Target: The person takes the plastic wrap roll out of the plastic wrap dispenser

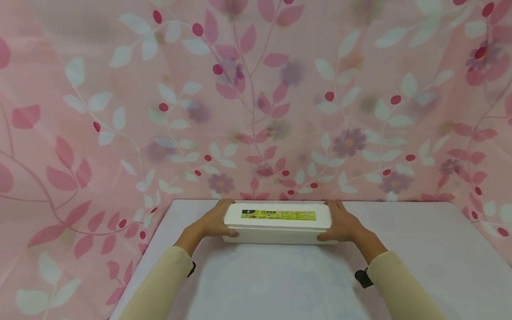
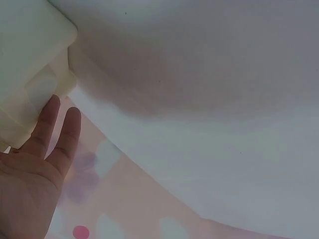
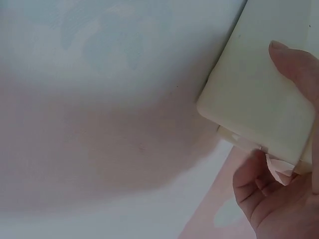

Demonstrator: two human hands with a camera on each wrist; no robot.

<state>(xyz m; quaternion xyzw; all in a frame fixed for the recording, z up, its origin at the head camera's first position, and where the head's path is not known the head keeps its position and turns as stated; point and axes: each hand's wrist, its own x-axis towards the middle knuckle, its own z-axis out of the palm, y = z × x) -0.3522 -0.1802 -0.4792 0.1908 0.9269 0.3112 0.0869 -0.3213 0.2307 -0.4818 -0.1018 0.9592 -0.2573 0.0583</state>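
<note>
A long white lidded box (image 1: pixel 279 234) sits at the far edge of the table in the head view, with a yellow-green label (image 1: pixel 278 215) along its top. At its left end my left hand (image 1: pixel 216 220) holds on, thumb along the front face and fingers toward the back. My right hand (image 1: pixel 341 225) grips the opposite end the same way, thumb on the front. The left wrist view shows two fingertips against the box's end wall. In the right wrist view, bent fingers lie by a small loose flap (image 3: pixel 280 168) at the box end, and the thumb presses its side.
A pale cloth covers the table (image 1: pixel 281 294) in front of the box. Right behind the box hangs a pink curtain (image 1: pixel 252 103) with leaves and flowers, which also runs along both sides. A dark strap piece (image 1: pixel 363 278) shows at the right wrist.
</note>
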